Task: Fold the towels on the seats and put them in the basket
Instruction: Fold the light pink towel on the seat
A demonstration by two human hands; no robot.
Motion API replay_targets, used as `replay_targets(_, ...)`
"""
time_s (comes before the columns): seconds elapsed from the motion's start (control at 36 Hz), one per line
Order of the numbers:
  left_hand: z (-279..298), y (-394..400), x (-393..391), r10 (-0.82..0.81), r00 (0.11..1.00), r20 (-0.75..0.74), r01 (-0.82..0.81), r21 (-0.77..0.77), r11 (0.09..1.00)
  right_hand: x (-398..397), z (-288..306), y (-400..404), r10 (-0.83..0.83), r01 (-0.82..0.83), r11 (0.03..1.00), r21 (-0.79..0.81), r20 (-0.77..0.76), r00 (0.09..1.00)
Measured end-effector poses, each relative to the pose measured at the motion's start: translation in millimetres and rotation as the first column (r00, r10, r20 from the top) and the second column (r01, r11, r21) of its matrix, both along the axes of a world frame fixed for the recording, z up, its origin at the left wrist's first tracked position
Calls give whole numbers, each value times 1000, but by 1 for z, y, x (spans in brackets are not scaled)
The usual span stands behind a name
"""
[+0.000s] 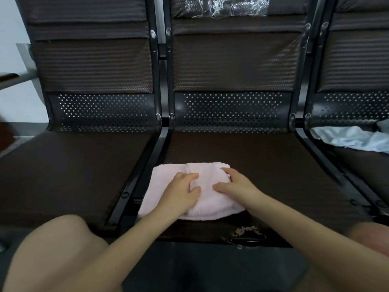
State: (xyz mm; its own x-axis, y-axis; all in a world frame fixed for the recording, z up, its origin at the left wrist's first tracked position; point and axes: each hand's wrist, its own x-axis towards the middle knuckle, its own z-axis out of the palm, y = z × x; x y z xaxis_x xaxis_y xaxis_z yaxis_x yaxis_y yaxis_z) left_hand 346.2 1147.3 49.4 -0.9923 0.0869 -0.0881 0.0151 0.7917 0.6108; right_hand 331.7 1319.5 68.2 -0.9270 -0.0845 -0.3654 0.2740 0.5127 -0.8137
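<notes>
A pale pink towel (166, 175), folded into a small thick rectangle, lies at the front left of the middle seat (263, 165). My left hand (181, 194) rests on top of it with the fingers curled and spread. My right hand (235, 183) lies flat on the towel's right part, fingers pointing left. Both hands press on the cloth; neither lifts it. A crumpled white-blue towel (353, 139) lies on the right seat. No basket is in view.
Three dark seats stand in a row with black metal frames (147, 165) between them. The left seat (69, 169) holds nothing. Clear plastic wrap (227, 6) hangs on the middle backrest. The seat's front edge is torn (246, 230). My knees are at the lower corners.
</notes>
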Motion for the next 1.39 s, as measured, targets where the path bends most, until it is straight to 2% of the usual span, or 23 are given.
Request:
replay_targets(0.08, 3, -2, -1, -39, 999, 32, 40, -40, 998, 3, 8, 2, -41, 35, 997, -62, -96, 995)
replay_targets(0.17, 7, -3, -3, -46, 998, 34, 46, 2, 999, 1, 23, 7, -82, 65, 990, -125, -135, 987)
replay_targets(0.25, 11, -4, -3, -58, 997, 59, 52, 104, 993, -1, 41, 15, -114, 95, 981, -170, -109, 987)
replay_targets(0.31, 14, -5, -1, -19, 992, 124, -11, 241, 970, -2, 51, 23, -111, 94, 981, -172, -91, 990)
replay_targets(0.39, 17, -6, 3, 58, 970, 237, -166, 468, 868, -4, 57, 34, -80, 74, 996, -42, -143, 986)
replay_targets(0.44, 17, -5, 3, 94, 960, 262, -225, 530, 818, -3, 56, 38, -31, 50, 994, 94, -189, 981)
replay_targets(0.5, 19, -3, 5, 121, 949, 291, -277, 586, 761, 0, 55, 37, 32, -1, 990, 143, -210, 977)
replay_targets(0.53, 20, -1, 5, 127, 939, 321, -309, 619, 722, 2, 55, 34, 62, -44, 995, 90, -210, 976)
replay_targets(0.58, 24, 5, 0, 151, 910, 386, -388, 668, 636, 5, 54, 26, 103, -126, 978, -164, -145, 984)
replay_targets(0.64, 31, 9, -4, 200, 855, 478, -494, 635, 595, 7, 53, 18, 159, -172, 931, -322, -68, 985)
replay_targets(0.69, 25, 7, -4, 257, 841, 476, -520, 582, 625, 4, 49, 12, 202, -211, 937, -280, -61, 978)
replay_targets(0.78, 22, 1, 2, 147, 915, 374, -356, 583, 731, -2, 42, 8, 152, -161, 975, -153, -64, 986)
replay_targets(0.89, 32, -4, 5, 94, 939, 332, -269, 533, 802, -4, 27, 12, 41, -40, 999, 13, -74, 996)
replay_targets(0.97, 37, -9, 3, 71, 945, 319, -227, 481, 847, -2, 18, 15, 61, -54, 991, 121, -57, 996)
replay_targets(1.08, 43, -20, 4, -17, 933, 360, -121, 359, 925, 1, 14, 8, 119, -122, 990, 74, 51, 992)
replay_targets(1.19, 39, -29, 8, -68, 894, 442, 4, 145, 989, 4, 9, 0, 138, -139, 989, 51, 28, 990)
replay_targets(1.28, 35, -31, 7, -19, 934, 356, -31, 133, 991, 6, 5, -2, 102, -100, 993, -60, 31, 994)
replay_targets(1.39, 26, -28, -3, 150, 950, 273, -182, 96, 979, 2, -1, -3, 37, -25, 981, -194, 58, 998)
